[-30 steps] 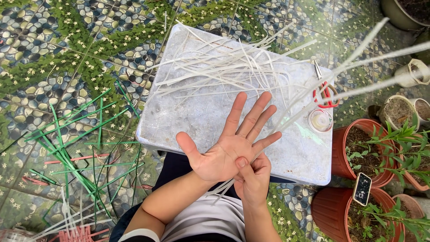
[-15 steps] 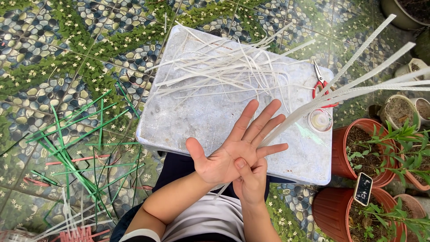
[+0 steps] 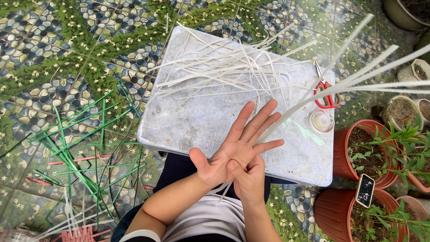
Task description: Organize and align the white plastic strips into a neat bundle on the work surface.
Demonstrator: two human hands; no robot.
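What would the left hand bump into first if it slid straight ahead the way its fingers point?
Probably the red-handled scissors on the grey board. The left hand points up-right; depth is unclear, so it might pass above them.

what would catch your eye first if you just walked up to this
The left hand, fingers spread, lies over the right hand, pinning long white strips that fan out to the upper right. More white strips litter the pale board; red-handled scissors lie at its right edge, green strips on the floor to the left.
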